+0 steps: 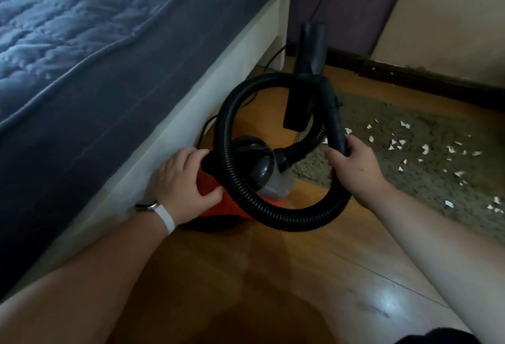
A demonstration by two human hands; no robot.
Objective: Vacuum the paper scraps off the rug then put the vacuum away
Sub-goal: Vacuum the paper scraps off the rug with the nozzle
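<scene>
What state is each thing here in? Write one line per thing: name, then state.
Vacuum: low beside the bed, left hand gripping its body.
Hose: coiled in a loop over the vacuum.
Pipe: gripped by the right hand.
Paper scraps: scattered on the rug, not yet picked up.
Rug: lying flat on the floor.
</scene>
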